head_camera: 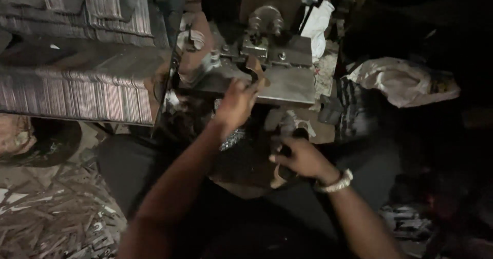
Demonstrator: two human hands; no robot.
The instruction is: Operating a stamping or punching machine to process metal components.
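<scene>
Head view looks down on a dark workbench where a person sits close to a small metal press [267, 59]; the left hand [235, 104] reaches up to the steel plate [287, 84] of the press and its fingers pinch a curved brown strip [255, 70], which lies on the plate just under the tool head; the right hand [303, 159] is closed around a dark lever [286, 136] low in front of the body, and a watch [336, 183] sits on that wrist; stacks of thin metal strips [77, 97] stand to the left, and cut scrap [56, 223] covers the floor below. The main danger, by judgement, is to the left fingers; they are very near the tool, and if the lever moves while they hold the strip, they could be crushed or cut; the weak light makes the alignment hard to check, so the strip may sit crooked and come out spoiled; sharp scrap edges could also scratch the forearm.
</scene>
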